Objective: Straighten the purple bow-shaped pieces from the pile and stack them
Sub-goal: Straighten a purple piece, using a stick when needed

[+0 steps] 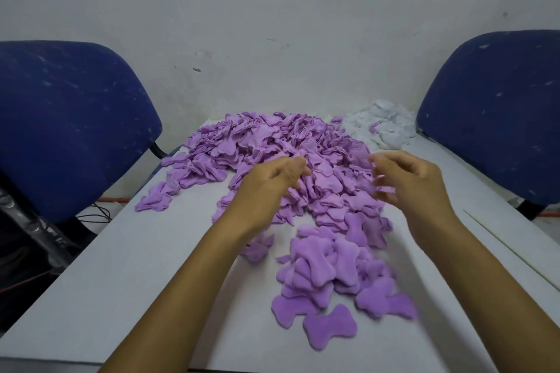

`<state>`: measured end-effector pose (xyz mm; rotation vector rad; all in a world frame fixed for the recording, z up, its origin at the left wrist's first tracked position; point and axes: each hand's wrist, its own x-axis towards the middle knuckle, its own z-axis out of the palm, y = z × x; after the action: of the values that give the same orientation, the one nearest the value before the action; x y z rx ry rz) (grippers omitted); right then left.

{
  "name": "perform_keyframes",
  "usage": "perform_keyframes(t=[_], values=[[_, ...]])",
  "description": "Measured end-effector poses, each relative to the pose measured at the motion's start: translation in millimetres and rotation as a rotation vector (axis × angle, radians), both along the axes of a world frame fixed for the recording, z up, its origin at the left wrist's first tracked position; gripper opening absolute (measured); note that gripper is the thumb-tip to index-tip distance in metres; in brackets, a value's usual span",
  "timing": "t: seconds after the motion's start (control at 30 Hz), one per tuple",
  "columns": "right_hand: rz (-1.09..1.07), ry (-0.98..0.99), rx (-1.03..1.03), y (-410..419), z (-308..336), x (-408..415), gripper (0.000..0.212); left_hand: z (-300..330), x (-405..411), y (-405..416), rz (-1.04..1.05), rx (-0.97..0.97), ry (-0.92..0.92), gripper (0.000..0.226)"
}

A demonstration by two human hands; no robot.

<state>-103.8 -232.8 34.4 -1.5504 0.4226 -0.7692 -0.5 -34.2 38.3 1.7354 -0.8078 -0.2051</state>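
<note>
Purple bow pieces (272,154) piled on a white table (121,266).
Left hand (272,182) and right hand (409,182), fingers loosely curled, hover above; no writing; white scraps (381,127) at one o'clock.

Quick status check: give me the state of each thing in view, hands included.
Left hand: over the pile, fingers curled; grip unclear.
Right hand: over the pile, fingers curled and blurred.
Big purple pile: jumbled, crumpled.
Near purple pieces: flattened, loosely overlapped.
White pieces: heaped at the far right.

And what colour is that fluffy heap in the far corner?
The far heap is white, seen in the head view.
</note>
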Motion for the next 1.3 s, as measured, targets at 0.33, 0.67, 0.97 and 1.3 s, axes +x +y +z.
perform_keyframes(t=[0.33,0.67,0.97,1.3], values=[[0.012,0.478,-0.768,-14.5,-44.4,34.7,0.014,-38.8,16.8,-66.1,0.133,0.257,-0.329,0.015],[-0.071,0.542,-1.014,-16.9,-73.4,58.8,0.018,-64.1,38.4,-88.0,0.102,0.534,-0.493,0.028],[0.178,-0.013,-0.079,1.5,-32.7,51.7,0.011,-21.3,27.7,-77.2,0.191,-0.283,0.356,0.016],[0.348,-0.077,-0.069,26.8,-16.8,34.0,0.013,-8.4,13.0,-39.3,0.059,-0.304,0.286,0.015]])
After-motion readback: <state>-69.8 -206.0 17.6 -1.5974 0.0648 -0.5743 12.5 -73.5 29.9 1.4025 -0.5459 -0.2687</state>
